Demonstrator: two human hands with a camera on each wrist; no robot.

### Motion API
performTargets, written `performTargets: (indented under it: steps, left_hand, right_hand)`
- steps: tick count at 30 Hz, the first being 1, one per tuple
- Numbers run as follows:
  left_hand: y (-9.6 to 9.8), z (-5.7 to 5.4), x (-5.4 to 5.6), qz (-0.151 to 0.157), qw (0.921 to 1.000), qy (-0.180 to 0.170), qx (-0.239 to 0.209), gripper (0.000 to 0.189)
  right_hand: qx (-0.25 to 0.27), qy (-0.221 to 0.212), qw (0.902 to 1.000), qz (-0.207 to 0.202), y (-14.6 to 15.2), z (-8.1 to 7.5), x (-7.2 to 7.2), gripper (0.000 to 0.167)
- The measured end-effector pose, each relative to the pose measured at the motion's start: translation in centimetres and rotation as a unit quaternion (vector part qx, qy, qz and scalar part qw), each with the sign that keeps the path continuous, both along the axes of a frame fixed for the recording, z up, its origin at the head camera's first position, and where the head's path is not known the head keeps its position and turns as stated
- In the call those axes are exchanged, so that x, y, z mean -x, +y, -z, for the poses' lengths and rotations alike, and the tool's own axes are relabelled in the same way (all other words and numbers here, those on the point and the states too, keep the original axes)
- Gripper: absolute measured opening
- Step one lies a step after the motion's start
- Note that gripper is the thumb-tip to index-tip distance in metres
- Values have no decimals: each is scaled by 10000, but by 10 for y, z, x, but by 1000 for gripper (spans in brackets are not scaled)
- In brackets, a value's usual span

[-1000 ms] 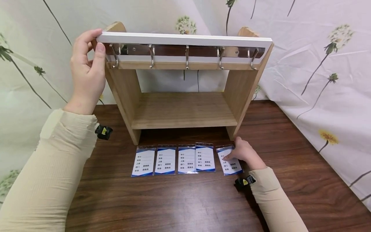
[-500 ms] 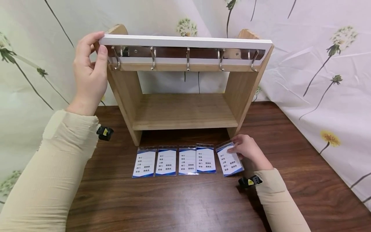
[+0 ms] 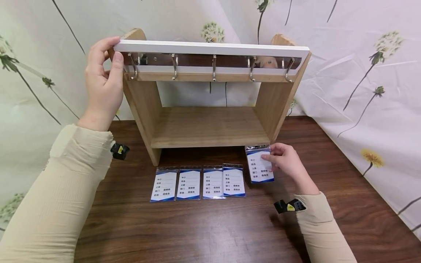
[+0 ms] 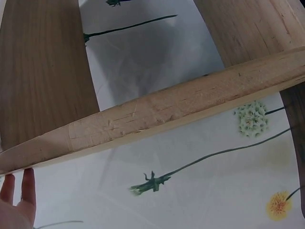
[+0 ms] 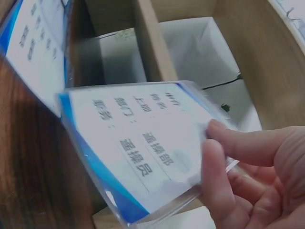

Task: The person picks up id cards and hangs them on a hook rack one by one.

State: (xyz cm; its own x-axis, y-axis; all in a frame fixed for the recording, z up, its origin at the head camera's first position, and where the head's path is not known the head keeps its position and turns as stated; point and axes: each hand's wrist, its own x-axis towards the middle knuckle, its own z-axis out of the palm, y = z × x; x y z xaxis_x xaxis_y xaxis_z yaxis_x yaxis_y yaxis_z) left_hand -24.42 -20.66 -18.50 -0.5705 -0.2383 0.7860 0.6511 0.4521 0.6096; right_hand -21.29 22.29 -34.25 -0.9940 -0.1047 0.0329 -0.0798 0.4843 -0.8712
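Head view: right hand [image 3: 287,159] has lifted one badge [image 3: 258,168] higher.

Held badge [image 5: 136,155] | 中介 | 姓名 | 上级 | 部门: 遥操部 | 职务: 遥操员 | four badges [image 3: 188,184] in row: same lines

This looks like a screened-off work corner, perhaps in an office or a lab, though the wider room is out of view. Creased pale cloth [image 3: 329,78] printed with dandelions rises behind and at both sides of a dark wood-grain table [image 3: 197,230]. Badge cards [image 3: 188,185] with lines for name, department and post, plus black wrist devices [image 3: 120,151], point to a workplace.
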Motion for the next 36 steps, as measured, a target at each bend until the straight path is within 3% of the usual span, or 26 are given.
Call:
performTargets:
  steps: [11, 18, 28, 36]
  left_hand:
    - [-1, 0, 0, 17, 10000, -27, 31, 33]
    - [-1, 1, 0, 49, 10000, -47, 16, 33]
    - [-2, 0, -1, -8, 10000, 32, 34, 33]
    - [-1, -4, -3, 30, 9996, -153, -242, 31]
  right_hand:
    - [1186, 637, 9908, 116, -3, -24, -5, 24]
    - [1857, 1086, 9763, 224, -4, -36, -4, 5]
    - [2240, 1606, 9610, 229, -1, -66, -6, 9]
    - [2587, 1706, 9506, 142, 1, -83, -5, 7]
